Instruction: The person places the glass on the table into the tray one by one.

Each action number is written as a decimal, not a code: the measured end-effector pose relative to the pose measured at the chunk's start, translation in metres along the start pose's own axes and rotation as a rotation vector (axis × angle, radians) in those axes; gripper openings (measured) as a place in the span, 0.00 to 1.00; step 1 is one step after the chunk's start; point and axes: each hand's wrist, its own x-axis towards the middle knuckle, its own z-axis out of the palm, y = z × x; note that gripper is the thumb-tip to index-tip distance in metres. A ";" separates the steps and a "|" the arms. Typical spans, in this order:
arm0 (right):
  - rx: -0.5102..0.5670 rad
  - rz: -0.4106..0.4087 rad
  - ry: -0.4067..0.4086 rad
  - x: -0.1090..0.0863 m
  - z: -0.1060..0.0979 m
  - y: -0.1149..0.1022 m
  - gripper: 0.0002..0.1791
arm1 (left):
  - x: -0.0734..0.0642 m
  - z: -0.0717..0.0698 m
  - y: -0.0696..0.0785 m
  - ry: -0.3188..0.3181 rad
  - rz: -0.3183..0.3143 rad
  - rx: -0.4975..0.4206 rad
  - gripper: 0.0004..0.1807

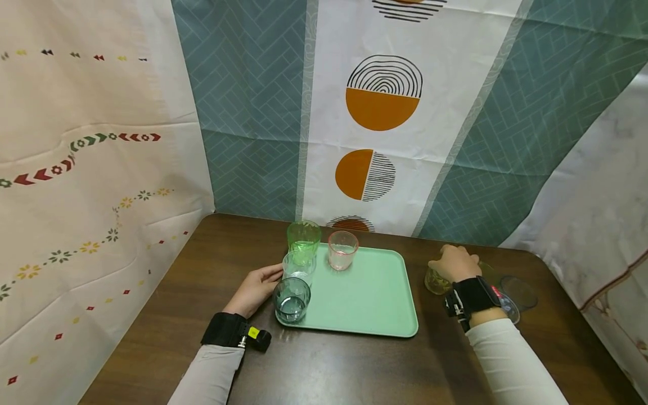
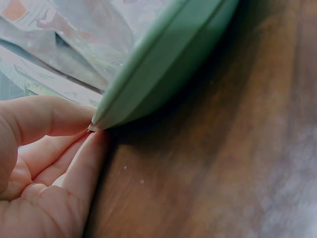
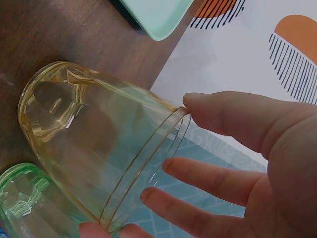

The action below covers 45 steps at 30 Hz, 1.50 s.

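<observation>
The green tray [image 1: 364, 292], probably light and stiff, is lying right of the left hand [image 1: 258, 287], which is pinching its edge. The right hand [image 1: 457, 263] is gripping the rim of the amber glass [image 3: 101, 141] beneath it, whose likely slippery, fragile wall is probably offering surer hold.

No text, label, brand or number can be read.

Around your wooden table [image 1: 304, 368]

Behind the table you see a teal-and-white curtain [image 1: 385, 140] with orange half-discs [image 1: 382, 111]; left of the table, a patterned cloth [image 1: 101, 169]; right, a pale cloth [image 1: 597, 185].
</observation>
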 end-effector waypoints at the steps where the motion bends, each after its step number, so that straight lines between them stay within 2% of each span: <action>1: -0.001 0.001 0.000 0.000 0.000 0.000 0.34 | 0.000 0.000 0.000 0.001 -0.001 -0.003 0.28; 23: -0.055 0.026 0.083 -0.003 0.014 -0.012 0.31 | -0.001 -0.001 0.000 0.010 -0.016 0.000 0.28; 45: -0.023 -0.038 0.167 -0.012 0.009 -0.017 0.32 | -0.002 0.000 0.002 0.009 -0.011 -0.008 0.29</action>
